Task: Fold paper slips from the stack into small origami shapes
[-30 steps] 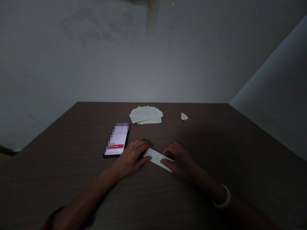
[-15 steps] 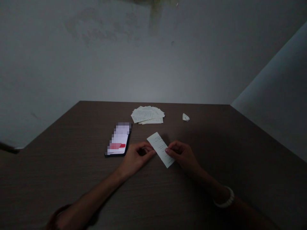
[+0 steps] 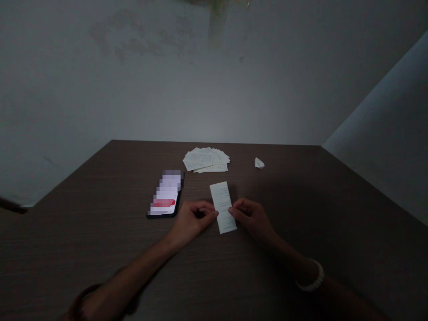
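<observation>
A narrow white paper slip [image 3: 223,200] with lines of small print is held above the dark table, tilted slightly. My left hand [image 3: 195,219] pinches its left edge between thumb and fingers. On the opposite edge, the thumb and fingertips of my right hand [image 3: 251,216] are closed on the paper too. A pale bracelet [image 3: 311,277] circles my right wrist. Beyond the slip lies a fanned pile of printed papers [image 3: 206,159]. The print is too small to read.
A phone [image 3: 165,195] with a lit, partly blurred screen lies left of my left hand. Toward the back right sits a small crumpled piece of paper [image 3: 259,163]. The brown table [image 3: 133,156] meets a stained grey wall [image 3: 200,98] at its far edge.
The slip has turned to stand more upright and shifted a little left. My left hand now grips its left edge, while my right hand keeps its hold.
</observation>
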The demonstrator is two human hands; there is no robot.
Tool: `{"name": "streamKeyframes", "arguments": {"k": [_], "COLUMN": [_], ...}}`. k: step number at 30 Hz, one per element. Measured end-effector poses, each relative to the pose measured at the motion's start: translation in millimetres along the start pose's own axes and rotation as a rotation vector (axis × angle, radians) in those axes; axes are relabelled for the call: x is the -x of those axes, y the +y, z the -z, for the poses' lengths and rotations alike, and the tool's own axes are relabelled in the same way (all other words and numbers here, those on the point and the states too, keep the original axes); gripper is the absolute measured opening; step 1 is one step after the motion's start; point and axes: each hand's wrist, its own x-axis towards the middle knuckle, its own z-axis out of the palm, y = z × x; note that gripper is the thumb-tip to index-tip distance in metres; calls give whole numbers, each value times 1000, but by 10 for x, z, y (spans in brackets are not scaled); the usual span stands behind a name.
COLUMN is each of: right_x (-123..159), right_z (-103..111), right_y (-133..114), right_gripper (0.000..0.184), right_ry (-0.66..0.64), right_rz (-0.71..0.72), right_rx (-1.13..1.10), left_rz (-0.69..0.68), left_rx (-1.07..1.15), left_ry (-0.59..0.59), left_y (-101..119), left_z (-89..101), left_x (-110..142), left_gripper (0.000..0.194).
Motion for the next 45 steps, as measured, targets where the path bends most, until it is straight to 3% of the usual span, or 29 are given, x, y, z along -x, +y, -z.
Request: {"name": "streamKeyframes", "arguments": {"k": [5, 16, 22, 30, 37, 41, 45], "right_x": [8, -25, -3, -14, -10, 1, -26], "right_z": [37, 57, 64, 125, 112, 84, 95], "right_y": [-30, 38, -25, 10, -38, -33, -14], "right_gripper": [19, 21, 15, 12, 19, 20, 21], "right_ry": [-16, -16, -14, -25, -162, -248, -128], "right_rz": [58, 31, 13, 37, 63, 56, 46], "right_rx": [54, 9, 5, 19, 116, 116, 83], "left_rz": [44, 2, 18, -148, -206, -160, -69], "left_rx": [35, 67, 81, -7, -51, -82, -54], "left_ry": [-36, -1, -51, -84, -95, -25, 7], "left_y": [5, -64, -44, 75, 10, -14, -3], "left_z": [11, 29, 63, 68, 43, 28, 39], "left_x": [0, 2, 14, 35, 39, 48, 53], "left_gripper": [17, 18, 19, 19, 21, 19, 27]}}
